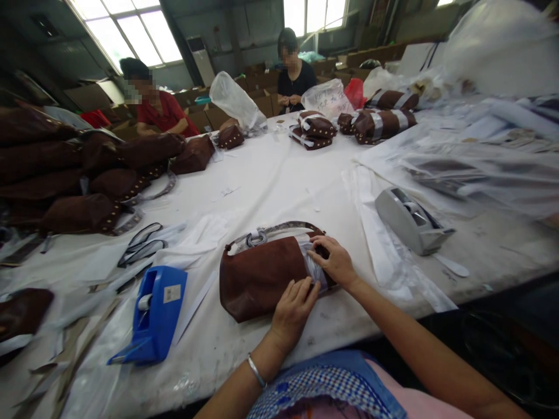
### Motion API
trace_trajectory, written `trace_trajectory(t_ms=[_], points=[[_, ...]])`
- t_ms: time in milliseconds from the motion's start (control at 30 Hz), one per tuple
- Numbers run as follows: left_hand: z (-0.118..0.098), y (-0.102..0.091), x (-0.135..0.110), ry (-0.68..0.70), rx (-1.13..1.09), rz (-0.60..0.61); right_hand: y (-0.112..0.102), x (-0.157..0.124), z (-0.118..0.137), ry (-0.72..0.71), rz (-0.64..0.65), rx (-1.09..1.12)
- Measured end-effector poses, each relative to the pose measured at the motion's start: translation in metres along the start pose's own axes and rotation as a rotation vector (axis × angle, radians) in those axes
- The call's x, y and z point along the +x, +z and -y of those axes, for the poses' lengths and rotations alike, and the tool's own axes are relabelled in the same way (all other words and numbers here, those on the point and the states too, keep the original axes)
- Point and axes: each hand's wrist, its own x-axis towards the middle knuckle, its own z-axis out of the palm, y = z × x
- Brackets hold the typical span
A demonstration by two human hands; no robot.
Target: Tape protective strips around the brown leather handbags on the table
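The brown handbag (262,278) lies on the worktop (271,186). See-through wrap (309,266) covers part of its right side; its left side is bare. The left hand (292,307) rests flat, gripping nothing. The right hand (334,261) curls over the wrap; I can't tell if its grip pinches.

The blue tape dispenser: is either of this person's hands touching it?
No, the left hand and right hand are both on the brown bag, while the blue tape dispenser sits apart from them.
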Motion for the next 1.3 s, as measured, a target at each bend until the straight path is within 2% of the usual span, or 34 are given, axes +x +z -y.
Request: trace_trajectory(t_ms=[233,400,467,567,667,700,767,833,867,967,1100,1300], points=[[-0.003,-0.012,0.014,0.009,0.073,0.136,-0.006,0.013,-0.005,0.034,0.072,-0.107],[-0.007,-0.011,0.021,-0.069,0.083,0.134,-0.008,0.026,-0.003,0.029,0.120,-0.091],[-0.008,-0.012,0.022,-0.102,0.066,0.132,-0.019,0.027,-0.002,0.010,0.118,-0.069],[-0.009,-0.013,0.022,-0.129,0.038,0.123,-0.061,0.020,-0.013,-0.021,0.037,-0.095],[-0.008,-0.013,0.022,-0.135,0.008,0.102,-0.136,0.006,-0.044,0.004,-0.197,-0.235],[-0.007,-0.012,0.022,-0.136,0.002,0.093,-0.163,0.001,-0.057,0.077,-0.283,-0.287],[-0.006,-0.011,0.021,-0.135,-0.004,0.086,-0.212,-0.005,-0.083,0.319,-0.405,-0.340],[-0.006,-0.011,0.020,-0.130,0.001,0.096,-0.245,-0.006,-0.106,0.538,-0.436,-0.313],[-0.006,-0.012,0.019,-0.128,0.005,0.100,-0.254,-0.004,-0.115,0.607,-0.420,-0.281],[-0.007,-0.012,0.019,-0.139,0.012,0.094,-0.258,0.006,-0.133,0.709,-0.337,-0.163],[-0.007,-0.011,0.018,-0.162,0.000,0.111,-0.250,0.017,-0.136,0.780,-0.298,0.009],[-0.007,-0.010,0.017,-0.168,-0.041,0.137,-0.264,0.013,-0.114,0.652,-0.417,0.199]])
